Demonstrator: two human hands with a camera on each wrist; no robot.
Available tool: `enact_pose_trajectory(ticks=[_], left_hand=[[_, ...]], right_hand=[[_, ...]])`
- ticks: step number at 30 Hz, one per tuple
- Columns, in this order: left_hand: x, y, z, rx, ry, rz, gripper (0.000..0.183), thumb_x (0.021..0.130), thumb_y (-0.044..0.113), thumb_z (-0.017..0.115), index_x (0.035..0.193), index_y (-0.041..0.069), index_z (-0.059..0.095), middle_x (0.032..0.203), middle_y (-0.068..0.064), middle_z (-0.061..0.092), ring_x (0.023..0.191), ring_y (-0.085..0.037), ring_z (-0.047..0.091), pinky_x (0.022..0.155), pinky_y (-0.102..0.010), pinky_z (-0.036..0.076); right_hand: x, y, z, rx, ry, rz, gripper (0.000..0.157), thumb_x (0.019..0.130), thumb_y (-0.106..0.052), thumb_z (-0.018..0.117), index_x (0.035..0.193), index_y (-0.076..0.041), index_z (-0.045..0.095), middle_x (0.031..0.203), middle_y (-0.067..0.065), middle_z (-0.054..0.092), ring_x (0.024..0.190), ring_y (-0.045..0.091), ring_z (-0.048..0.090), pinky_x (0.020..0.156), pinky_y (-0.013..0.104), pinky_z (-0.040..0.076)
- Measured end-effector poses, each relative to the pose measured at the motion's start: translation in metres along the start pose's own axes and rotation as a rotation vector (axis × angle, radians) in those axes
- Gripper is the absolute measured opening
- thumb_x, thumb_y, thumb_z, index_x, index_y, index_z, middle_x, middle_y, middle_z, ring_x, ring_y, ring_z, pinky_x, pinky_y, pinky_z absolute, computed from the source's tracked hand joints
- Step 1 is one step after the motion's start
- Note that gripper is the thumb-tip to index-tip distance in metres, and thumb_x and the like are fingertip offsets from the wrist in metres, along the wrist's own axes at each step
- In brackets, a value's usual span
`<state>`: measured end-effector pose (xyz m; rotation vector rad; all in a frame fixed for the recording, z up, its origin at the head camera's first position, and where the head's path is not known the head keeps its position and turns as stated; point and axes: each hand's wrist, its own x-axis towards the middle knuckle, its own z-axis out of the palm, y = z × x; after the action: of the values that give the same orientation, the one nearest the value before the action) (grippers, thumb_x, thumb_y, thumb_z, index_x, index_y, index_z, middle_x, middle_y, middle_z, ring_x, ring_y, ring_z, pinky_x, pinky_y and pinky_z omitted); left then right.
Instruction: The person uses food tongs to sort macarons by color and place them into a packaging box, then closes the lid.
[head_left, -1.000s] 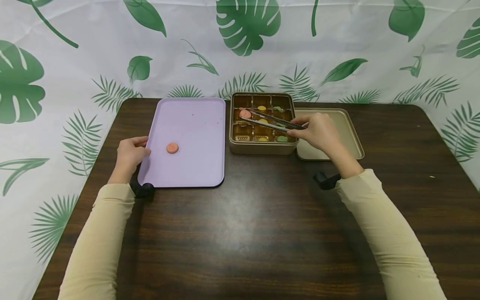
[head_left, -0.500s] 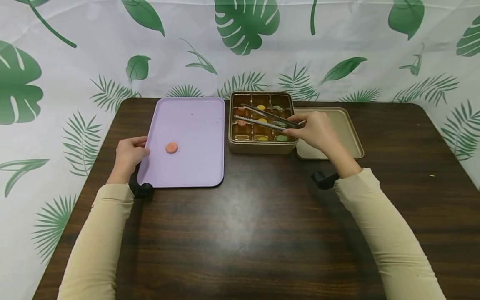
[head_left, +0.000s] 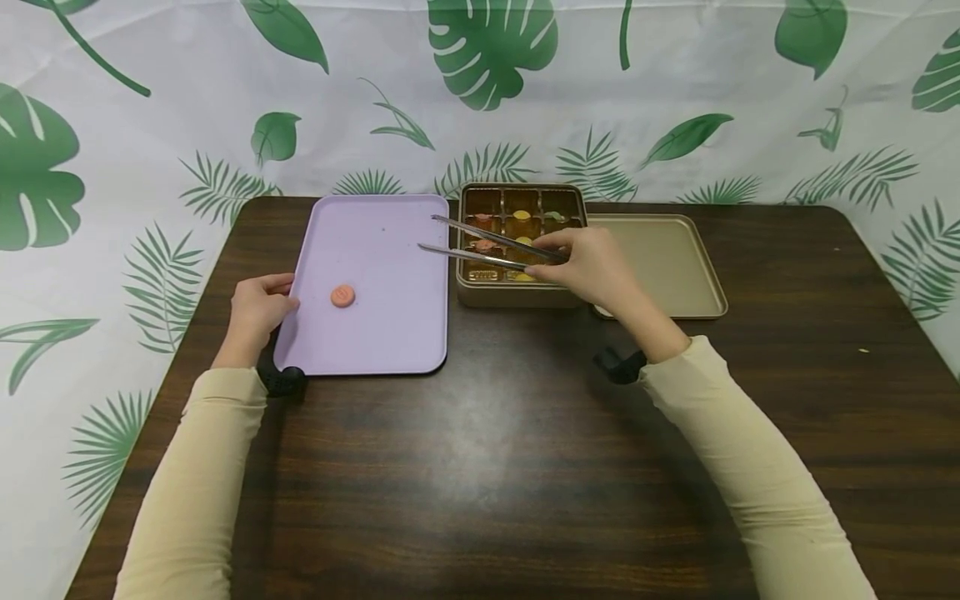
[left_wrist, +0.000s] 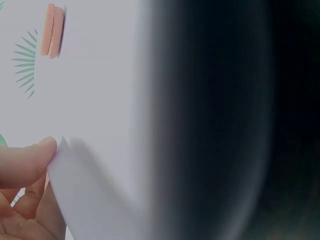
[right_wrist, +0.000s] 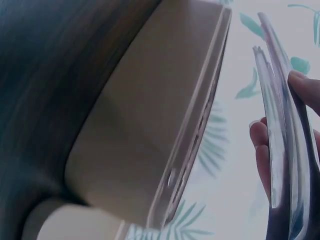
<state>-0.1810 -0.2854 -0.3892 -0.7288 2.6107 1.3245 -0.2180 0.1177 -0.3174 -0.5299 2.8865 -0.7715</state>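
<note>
In the head view my left hand (head_left: 258, 313) pinches the left rim of a lilac tray (head_left: 390, 333), with the thumb on the rim and the fingers behind it in the left wrist view. One pinkish-orange macaron (head_left: 342, 296) lies on the tray; the left wrist view shows the macaron (left_wrist: 53, 31) edge-on, with two layers. My right hand (head_left: 588, 267) holds metal tongs (head_left: 480, 246) above the gold tin (head_left: 517, 296). The tongs' tips stand apart over the tray's right edge, nothing between them. Pink, yellow and green macarons sit in the tin's compartments, partly covered by the tongs and hand.
The tin's gold lid (head_left: 667, 267) lies to the right of the tin, partly behind my right forearm. A dark wooden table (head_left: 487, 450) bears everything. Behind it hangs a white cloth (head_left: 600, 83) with green leaf prints. A small crumb (head_left: 864, 351) lies at the right.
The tongs first held a pink macaron over the tin, then spread and released it into a left compartment. Since then, my right hand has carried them left towards the tray. My left hand stayed put.
</note>
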Motion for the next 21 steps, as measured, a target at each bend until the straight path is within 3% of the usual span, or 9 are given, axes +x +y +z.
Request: enact_pose_trajectory(ticks=[4, 10, 21], left_hand=[[0.0, 0.0, 0.0, -0.004, -0.005, 0.002, 0.05, 0.092, 0.0, 0.049, 0.141, 0.0, 0.043, 0.14, -0.025, 0.049, 0.122, -0.032, 0.048, 0.107, -0.045, 0.042], [0.001, 0.0, 0.001, -0.011, -0.005, 0.007, 0.051, 0.091, 0.0, 0.049, 0.141, 0.0, 0.043, 0.139, -0.025, 0.05, 0.121, -0.032, 0.048, 0.107, -0.045, 0.042], [0.002, -0.003, 0.001, -0.025, -0.013, -0.013, 0.05, 0.092, 0.001, 0.049, 0.142, 0.001, 0.042, 0.142, -0.025, 0.047, 0.125, -0.033, 0.046, 0.109, -0.045, 0.04]], right_hand=[[0.002, -0.01, 0.01, 0.006, -0.024, -0.047, 0.043, 0.084, -0.031, 0.072, 0.121, -0.01, 0.067, 0.105, 0.015, 0.072, 0.051, 0.015, 0.039, 0.053, 0.029, 0.032], [0.003, -0.026, 0.024, -0.001, -0.045, -0.108, 0.041, 0.083, -0.032, 0.073, 0.117, -0.011, 0.069, 0.105, 0.01, 0.073, 0.063, 0.017, 0.05, 0.063, 0.028, 0.037], [0.006, -0.052, 0.049, 0.005, -0.107, -0.158, 0.036, 0.082, -0.033, 0.074, 0.113, -0.015, 0.071, 0.094, 0.004, 0.075, 0.062, 0.014, 0.05, 0.055, 0.024, 0.036]])
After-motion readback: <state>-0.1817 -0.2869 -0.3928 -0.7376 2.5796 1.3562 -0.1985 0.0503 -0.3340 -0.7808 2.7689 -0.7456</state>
